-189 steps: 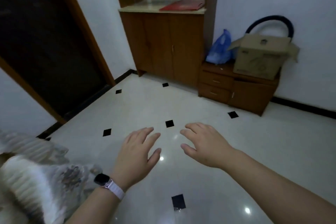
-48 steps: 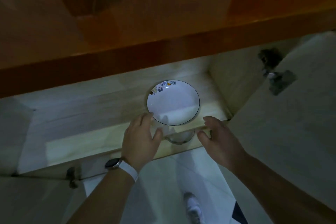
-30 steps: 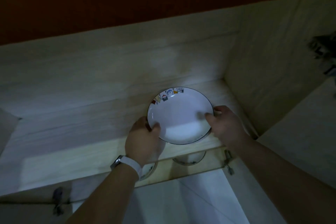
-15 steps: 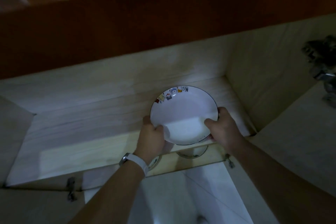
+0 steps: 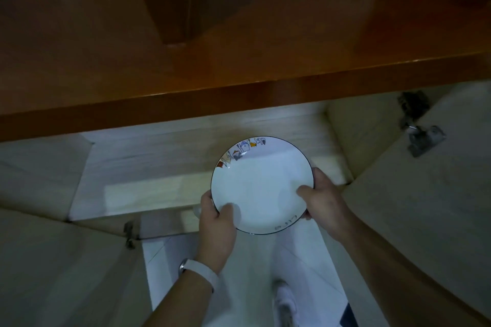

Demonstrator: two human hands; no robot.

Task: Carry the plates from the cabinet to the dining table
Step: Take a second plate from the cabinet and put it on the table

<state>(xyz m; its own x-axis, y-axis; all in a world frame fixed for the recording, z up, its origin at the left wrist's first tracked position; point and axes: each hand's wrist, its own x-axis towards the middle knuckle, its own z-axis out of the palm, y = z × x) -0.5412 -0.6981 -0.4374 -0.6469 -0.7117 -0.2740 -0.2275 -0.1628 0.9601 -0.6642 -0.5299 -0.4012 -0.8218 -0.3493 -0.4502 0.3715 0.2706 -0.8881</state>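
Plate [image 5: 261, 188] now lifted clear of shelf [image 5: 148, 167]; left hand [image 5: 218, 216] and right hand [image 5: 322, 200] clamp opposite rims. Looks rigid, glossy, breakable; keep thumbs on top.

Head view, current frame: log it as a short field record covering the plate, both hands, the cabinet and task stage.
plate: white plate, dark rim line, small coloured drawings along the far edge, face up
left hand: left hand grips the plate's near-left rim, thumb on top
right hand: right hand grips the right rim, thumb on top
wrist: white watch band on the left wrist
cabinet: cabinet doors open, pale wood shelf
plate position: held over the shelf's front edge and the floor
task stage: plate lifted, not yet at the table
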